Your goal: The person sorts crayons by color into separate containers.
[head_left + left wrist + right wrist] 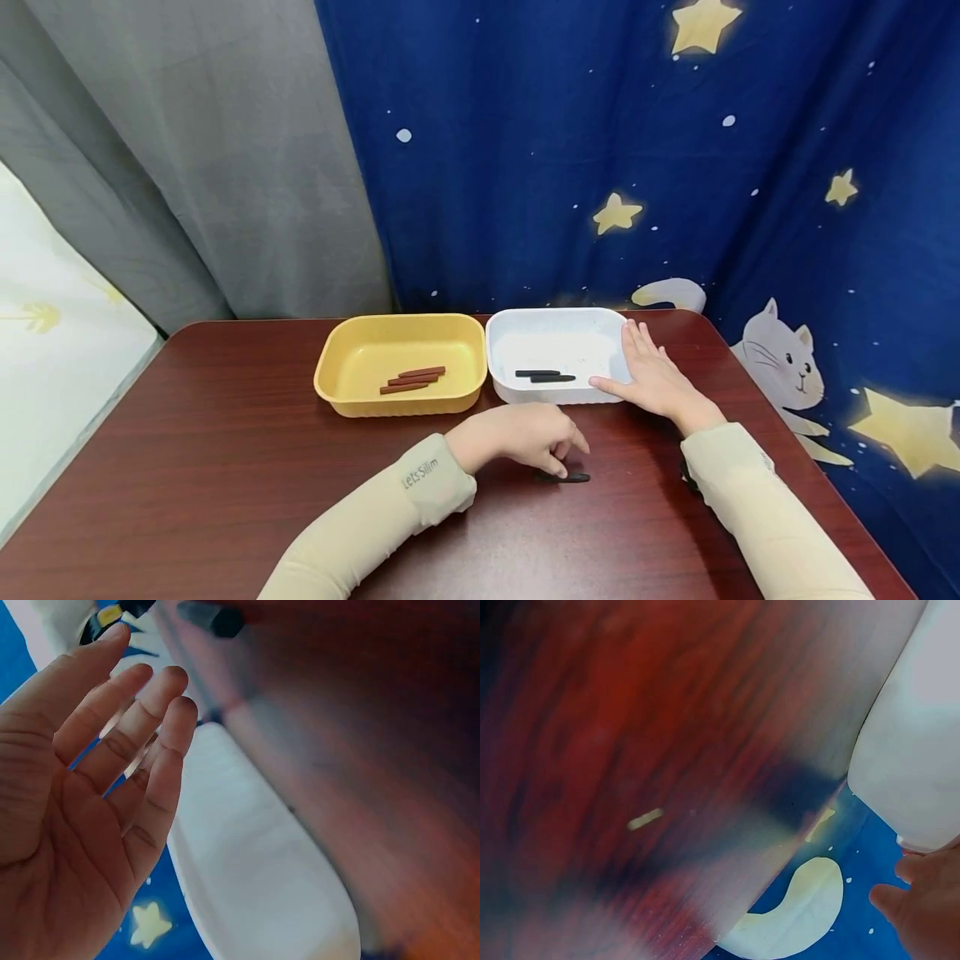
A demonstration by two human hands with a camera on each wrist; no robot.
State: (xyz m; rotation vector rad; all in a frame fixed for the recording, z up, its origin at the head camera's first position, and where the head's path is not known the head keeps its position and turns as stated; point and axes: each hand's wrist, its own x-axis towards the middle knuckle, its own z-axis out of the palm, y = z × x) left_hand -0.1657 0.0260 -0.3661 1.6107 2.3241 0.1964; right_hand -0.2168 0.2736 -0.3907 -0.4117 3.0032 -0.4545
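My left hand (534, 437) hangs over the table with fingers bent loosely, its fingertips right by a short black stick (576, 478) on the tabletop. Seen from the left wrist, the palm and fingers are bare, and the faceted stick (210, 619) lies beyond the fingertips. My right hand (654, 377) rests on the right end of a white bin (558, 397), fingers straight along its side and thumb at the front rim. Inside that bin are two black sticks (552, 378). The right wrist view catches only some fingers (922, 892) beside the white bin (907, 742).
A yellow bin (405, 407) with several reddish-brown sticks (408, 380) stands left of the white one, close beside it. Both sit near the back edge of the dark red table (225, 450). Behind hang a grey curtain (262, 167) and a blue starred curtain (525, 167).
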